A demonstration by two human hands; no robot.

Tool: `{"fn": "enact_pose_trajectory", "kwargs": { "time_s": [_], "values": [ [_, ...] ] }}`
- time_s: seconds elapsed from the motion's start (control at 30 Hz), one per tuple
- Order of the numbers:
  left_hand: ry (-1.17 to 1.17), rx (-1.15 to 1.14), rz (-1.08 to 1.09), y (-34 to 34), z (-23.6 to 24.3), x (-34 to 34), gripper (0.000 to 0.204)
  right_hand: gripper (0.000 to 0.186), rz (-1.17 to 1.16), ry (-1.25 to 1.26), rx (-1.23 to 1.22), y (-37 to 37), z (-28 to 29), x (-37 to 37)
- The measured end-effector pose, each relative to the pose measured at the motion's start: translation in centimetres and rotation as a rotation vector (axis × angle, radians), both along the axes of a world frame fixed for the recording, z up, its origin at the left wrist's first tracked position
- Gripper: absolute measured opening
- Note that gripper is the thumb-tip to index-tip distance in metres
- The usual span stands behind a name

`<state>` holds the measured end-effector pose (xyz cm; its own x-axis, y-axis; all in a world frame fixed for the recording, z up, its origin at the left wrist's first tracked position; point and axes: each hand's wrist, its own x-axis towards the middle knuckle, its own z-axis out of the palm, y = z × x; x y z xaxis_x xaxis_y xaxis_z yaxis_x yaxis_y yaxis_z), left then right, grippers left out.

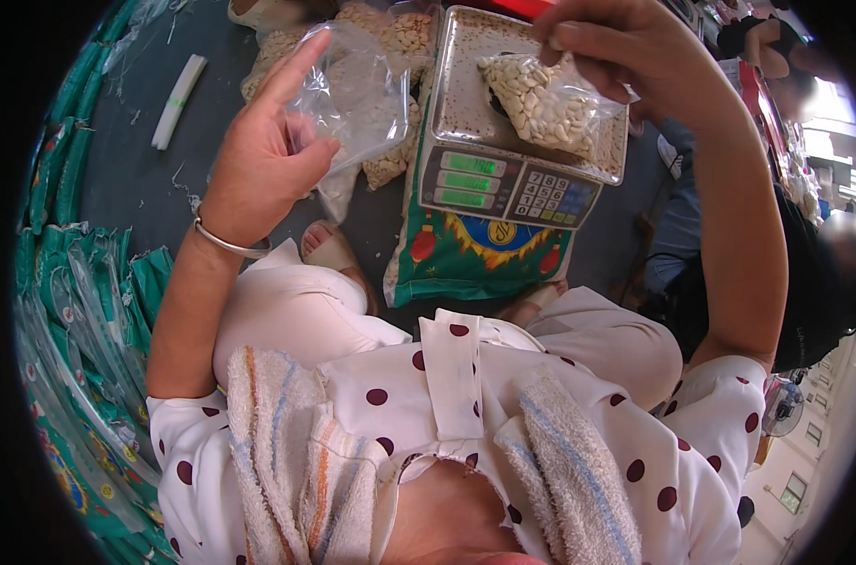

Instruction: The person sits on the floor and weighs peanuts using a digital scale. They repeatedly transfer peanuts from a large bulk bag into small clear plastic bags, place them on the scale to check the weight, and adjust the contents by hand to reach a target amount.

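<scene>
My left hand (268, 151) is raised and pinches an empty clear plastic bag (357, 89) between thumb and fingers, with the index finger pointing up. My right hand (625, 52) grips the top of a small clear bag of pale seeds (541, 99) that rests on the metal pan of a digital scale (465, 104). The scale's front shows green displays and a keypad (550, 196). It stands on a green printed sack (475, 254) on the floor between my knees.
More bags of pale seeds (390, 38) lie on the dark floor behind the scale. Green printed packages (80, 311) are stacked along my left. A white strip (178, 99) lies at far left. Another person (804, 282) sits to my right.
</scene>
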<state>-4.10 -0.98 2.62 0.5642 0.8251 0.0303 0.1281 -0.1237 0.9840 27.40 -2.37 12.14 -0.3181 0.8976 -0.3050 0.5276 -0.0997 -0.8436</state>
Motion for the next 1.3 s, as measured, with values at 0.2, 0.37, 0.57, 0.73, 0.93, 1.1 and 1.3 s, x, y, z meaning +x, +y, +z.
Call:
{"fn": "enact_pose_trajectory", "kwargs": {
  "time_s": [0.2, 0.37, 0.57, 0.73, 0.93, 1.1, 1.3],
  "values": [
    [0.009, 0.028, -0.01, 0.0, 0.1, 0.2, 0.073, 0.021, 0.108, 0.086, -0.138, 1.1, 0.3, -4.7],
    [-0.003, 0.029, -0.052, 0.1, 0.5, 0.1, 0.073, 0.017, -0.167, -0.027, -0.079, -0.6, 2.0, -2.9],
    [-0.015, 0.01, -0.019, 0.1, 0.1, 0.3, 0.074, 0.028, -0.388, -0.215, 0.166, -2.6, -0.4, 9.5],
    [0.023, -0.033, -0.03, -0.1, 0.3, 0.0, 0.074, 0.029, -0.524, -0.101, 0.133, -2.8, -1.2, 12.3],
    [0.108, -0.092, -0.037, 0.0, 0.6, -0.2, 0.074, 0.029, -0.448, -0.043, 0.071, -3.0, -1.0, 12.2],
    [0.083, 0.013, -0.03, -0.1, 0.6, 0.4, 0.074, 0.026, -0.317, -0.243, 0.078, -2.3, -1.3, 12.2],
    [0.021, -0.015, -0.028, -0.2, 0.5, 0.5, 0.072, 0.024, -0.367, -0.487, 0.101, -0.7, -3.0, 13.6]
  ]
}}
